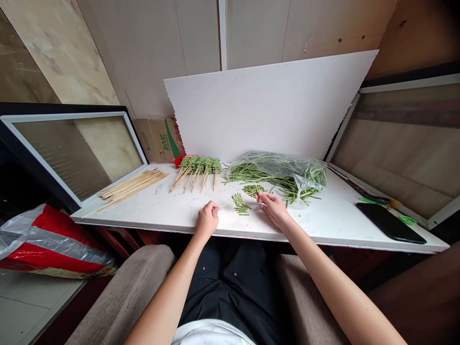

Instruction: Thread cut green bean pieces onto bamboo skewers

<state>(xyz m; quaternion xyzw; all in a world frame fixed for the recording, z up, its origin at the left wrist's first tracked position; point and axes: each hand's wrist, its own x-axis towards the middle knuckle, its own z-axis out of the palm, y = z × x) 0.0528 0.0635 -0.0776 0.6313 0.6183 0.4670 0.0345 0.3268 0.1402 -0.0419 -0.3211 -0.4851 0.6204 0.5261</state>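
Note:
My left hand [207,219] is closed in a pinch on a thin bamboo skewer [225,204], which points right over the white table. My right hand [271,207] is also pinched, its fingertips beside a small heap of cut green bean pieces [253,189]; what lies between those fingers is too small to make out. Between the hands, more short bean pieces [240,205] lie in rough rows. Behind them, long green beans [247,172] spill from a clear plastic bag [280,160]. Filled bean skewers [199,165] lie stacked to the left, sticks toward me.
Loose bamboo skewers [132,186] are piled on the table's [179,214] left. A black phone [390,223], a green ring [408,220] and scissors [373,195] lie at the right. A white board [266,110] stands behind, a cardboard box [158,139] at the back left.

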